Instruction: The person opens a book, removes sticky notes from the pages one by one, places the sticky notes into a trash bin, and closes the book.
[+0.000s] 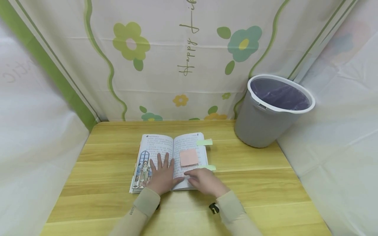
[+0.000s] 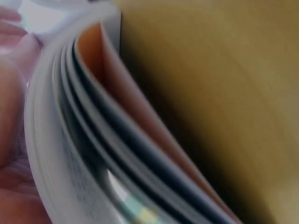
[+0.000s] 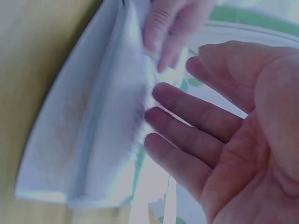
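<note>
An open book (image 1: 157, 147) lies on the wooden table, printed text on both pages and a drawing of people by a blue window on the left one. A pink sticky note (image 1: 189, 157) sits on the right page, and green tabs (image 1: 204, 142) stick out past its outer edge. My left hand (image 1: 161, 178) rests with spread fingers across the left page and inner fold. Over the lower right page is my right hand (image 1: 206, 182), index finger extended toward the paper. In the right wrist view its fingers (image 3: 196, 112) are loosely bent and hold nothing.
A grey bin (image 1: 262, 121) with a white rim and a dark liner stands at the table's back right corner. Flower-printed curtains (image 1: 165, 65) hang behind the table (image 1: 103, 177) and on both sides.
</note>
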Available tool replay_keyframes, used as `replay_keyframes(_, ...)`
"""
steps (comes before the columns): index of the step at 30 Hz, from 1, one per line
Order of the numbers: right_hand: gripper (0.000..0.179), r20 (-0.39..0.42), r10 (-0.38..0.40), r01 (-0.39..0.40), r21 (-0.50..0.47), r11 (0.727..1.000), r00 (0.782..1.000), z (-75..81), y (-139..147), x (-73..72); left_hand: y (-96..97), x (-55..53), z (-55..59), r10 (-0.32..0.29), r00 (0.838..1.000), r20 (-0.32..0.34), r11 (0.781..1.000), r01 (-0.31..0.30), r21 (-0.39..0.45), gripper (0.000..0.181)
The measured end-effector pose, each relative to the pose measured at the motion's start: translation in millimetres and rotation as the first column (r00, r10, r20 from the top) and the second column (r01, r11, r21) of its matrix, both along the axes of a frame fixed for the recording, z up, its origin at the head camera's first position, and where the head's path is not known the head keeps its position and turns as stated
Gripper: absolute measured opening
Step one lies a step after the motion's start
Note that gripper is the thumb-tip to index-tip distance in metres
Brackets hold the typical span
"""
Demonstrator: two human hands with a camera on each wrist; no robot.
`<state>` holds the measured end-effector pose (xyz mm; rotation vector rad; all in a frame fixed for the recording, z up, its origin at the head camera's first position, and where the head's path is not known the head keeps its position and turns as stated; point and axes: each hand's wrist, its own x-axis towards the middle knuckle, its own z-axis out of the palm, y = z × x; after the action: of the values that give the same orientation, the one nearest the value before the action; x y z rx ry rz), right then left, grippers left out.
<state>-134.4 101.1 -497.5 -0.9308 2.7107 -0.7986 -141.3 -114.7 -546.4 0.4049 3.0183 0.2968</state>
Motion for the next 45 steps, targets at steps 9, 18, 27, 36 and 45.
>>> replay_keyframes(9,0.022,-0.114,-0.148,0.146,-0.020,0.989,0.982,8.2,13,-12.9,9.3,0.2,-5.3,0.079,0.996,0.045,0.996,-0.080,0.025,0.109)
replay_keyframes(18,0.042,-0.192,-0.143,0.161,0.086,0.983,0.971,-1.6,12,-28.6,11.8,-2.0,-17.0,0.120,0.991,0.063,0.993,-0.121,0.017,0.116)
replay_keyframes(27,0.054,-0.190,-0.031,0.078,0.246,0.966,0.981,-17.3,-2,-36.0,15.3,-3.7,-24.6,0.138,0.990,0.016,0.990,-0.138,-0.025,0.119)
replay_keyframes(36,0.058,-0.212,0.002,0.060,0.288,0.956,0.977,-25.2,-14,-38.5,18.0,-3.7,-22.7,0.143,0.989,0.037,0.989,-0.142,-0.043,0.119)
replay_keyframes(45,0.055,-0.244,0.066,0.032,0.379,0.925,0.968,-33.4,-25,-46.8,17.7,0.0,-11.3,0.146,0.987,0.063,0.989,-0.144,-0.046,0.118)
